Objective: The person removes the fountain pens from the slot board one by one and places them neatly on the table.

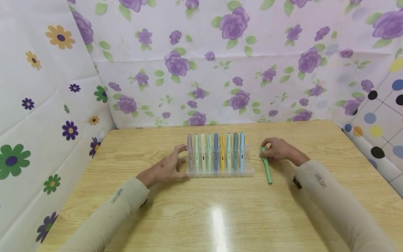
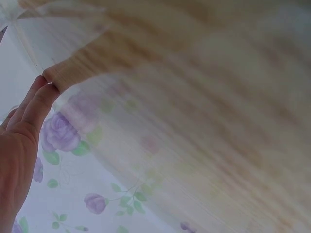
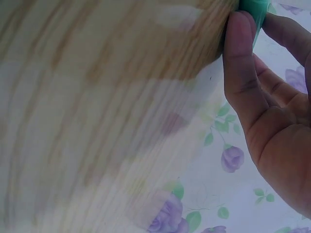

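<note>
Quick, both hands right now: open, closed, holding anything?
Left hand: open, fingers spread, touching the left end of the clear pen tray.
Right hand: closed, pinching the top of the green pen lying on the table.

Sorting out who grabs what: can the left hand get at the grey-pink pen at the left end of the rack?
Probably yes. The left hand rests open beside the clear rack, fingertips by the grey-pink pen; nothing lies between them.

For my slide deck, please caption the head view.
Right hand pinches a green pen; left hand steadies the clear pen tray.
</note>
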Available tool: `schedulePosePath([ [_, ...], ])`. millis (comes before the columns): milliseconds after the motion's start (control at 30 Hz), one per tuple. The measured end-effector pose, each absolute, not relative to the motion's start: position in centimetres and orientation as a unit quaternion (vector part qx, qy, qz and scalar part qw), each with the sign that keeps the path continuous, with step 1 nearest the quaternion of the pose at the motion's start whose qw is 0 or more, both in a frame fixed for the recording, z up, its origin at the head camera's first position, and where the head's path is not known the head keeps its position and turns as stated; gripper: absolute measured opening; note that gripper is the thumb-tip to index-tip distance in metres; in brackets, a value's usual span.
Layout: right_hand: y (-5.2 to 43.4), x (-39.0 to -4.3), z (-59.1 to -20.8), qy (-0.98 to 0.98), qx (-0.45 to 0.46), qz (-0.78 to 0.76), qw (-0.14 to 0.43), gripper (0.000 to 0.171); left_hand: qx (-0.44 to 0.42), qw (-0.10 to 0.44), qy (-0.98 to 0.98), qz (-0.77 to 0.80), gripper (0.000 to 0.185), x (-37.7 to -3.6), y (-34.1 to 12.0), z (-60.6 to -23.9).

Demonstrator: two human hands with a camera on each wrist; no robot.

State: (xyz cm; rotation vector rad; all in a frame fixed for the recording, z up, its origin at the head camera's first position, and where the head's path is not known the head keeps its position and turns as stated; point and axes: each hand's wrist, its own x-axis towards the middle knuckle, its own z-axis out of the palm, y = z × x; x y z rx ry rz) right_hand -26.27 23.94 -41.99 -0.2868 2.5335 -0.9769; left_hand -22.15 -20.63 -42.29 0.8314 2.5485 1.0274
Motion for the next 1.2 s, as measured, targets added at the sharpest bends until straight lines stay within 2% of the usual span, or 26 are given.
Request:
schedulePosePath([
  [433,24.1,-25.9,-40.1,0.911,-0.112,-0.341,0.201,0.052,0.280,0.129,0.885,0.349,0.105,-22.2,-20.7,-42.3],
  [633,23.6,-25.6,-38.6,0.913,-0.127,-0.352,0.162,0.050,0.281,0.127,0.883,0.354,0.106,-22.3,-20.8,-42.4],
  [967,20.3,-24.6,-36.5,0.915,-0.152,-0.369,0.064,0.047,0.276,0.138,0.882,0.355,0.104,-22.2,-20.8,-42.4],
  [1200,18.8,-24.1,-36.0,0.916,-0.174,-0.362,0.031,0.050,0.275,0.139,0.882,0.356,0.104,-22.1,-20.7,-42.5],
])
